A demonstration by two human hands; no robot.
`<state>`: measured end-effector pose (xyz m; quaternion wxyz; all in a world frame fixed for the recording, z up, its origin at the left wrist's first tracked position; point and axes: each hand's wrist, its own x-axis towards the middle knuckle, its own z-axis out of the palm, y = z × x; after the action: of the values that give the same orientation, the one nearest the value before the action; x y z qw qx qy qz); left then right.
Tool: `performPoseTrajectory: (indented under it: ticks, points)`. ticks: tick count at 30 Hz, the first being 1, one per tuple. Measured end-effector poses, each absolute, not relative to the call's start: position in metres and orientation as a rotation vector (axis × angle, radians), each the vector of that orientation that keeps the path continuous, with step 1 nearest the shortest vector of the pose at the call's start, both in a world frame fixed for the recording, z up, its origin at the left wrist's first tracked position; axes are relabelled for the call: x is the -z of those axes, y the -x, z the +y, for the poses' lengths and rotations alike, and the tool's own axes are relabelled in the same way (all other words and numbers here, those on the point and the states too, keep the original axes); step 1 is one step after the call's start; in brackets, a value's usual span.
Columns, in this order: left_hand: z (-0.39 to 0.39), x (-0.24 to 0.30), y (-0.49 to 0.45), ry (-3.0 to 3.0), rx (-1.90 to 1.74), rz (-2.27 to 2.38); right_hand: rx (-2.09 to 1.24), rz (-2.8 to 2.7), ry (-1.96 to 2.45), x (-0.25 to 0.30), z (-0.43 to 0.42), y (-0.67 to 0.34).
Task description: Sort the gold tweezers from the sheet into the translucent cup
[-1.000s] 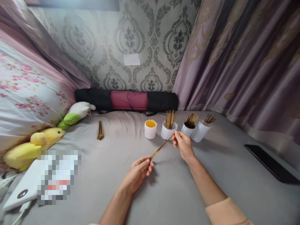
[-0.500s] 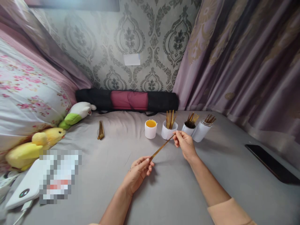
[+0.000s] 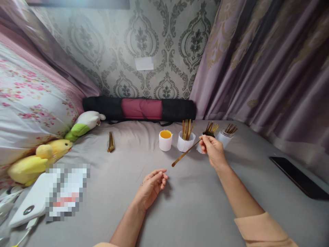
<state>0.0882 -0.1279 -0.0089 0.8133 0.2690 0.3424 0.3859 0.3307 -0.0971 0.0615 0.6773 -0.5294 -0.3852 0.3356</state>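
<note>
My right hand (image 3: 212,148) pinches the upper end of a thin brown stick (image 3: 186,153), which slants down to the left and has a wider, flatter lower end. My left hand (image 3: 153,185) is just below that end, apart from it, with loosely curled fingers and nothing in them. Behind the stick stands a white cup (image 3: 185,143) full of upright thin sticks (image 3: 187,129). A dark-mouthed cup with more sticks (image 3: 212,127) is partly hidden by my right hand. Beside it leans a white cylinder (image 3: 225,138) holding darker sticks (image 3: 230,129).
A white cup (image 3: 165,142) with a yellow inside stands left of the others. Several brown sticks (image 3: 110,141) lie on the grey sheet (image 3: 115,178). A dark phone (image 3: 299,175) lies at right; plush toys (image 3: 43,157) and a white power bank (image 3: 32,200) at left. A long bag (image 3: 141,109) lies behind.
The left hand has let go of the stick's lower end. My right hand has moved right and slightly up with the stick, towards the dark-mouthed cup.
</note>
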Motion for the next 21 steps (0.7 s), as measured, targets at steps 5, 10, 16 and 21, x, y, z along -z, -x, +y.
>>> performPoseTrajectory:
  ticks: [5,10,16,21]
  points:
    - [-0.127,0.011,-0.087,-0.550,-0.832,0.716,-0.703,-0.850,1.203,-0.069,-0.096,-0.340]
    - [-0.126,0.012,-0.087,-0.532,-0.844,0.700,-0.649,-0.850,1.203,-0.076,-0.091,-0.351]
    - [-0.124,0.015,-0.086,-0.503,-0.850,0.690,-0.584,-0.830,1.203,-0.090,-0.087,-0.361]
    - [-0.125,0.015,-0.086,-0.511,-0.852,0.687,-0.548,-0.824,1.216,-0.098,-0.087,-0.366]
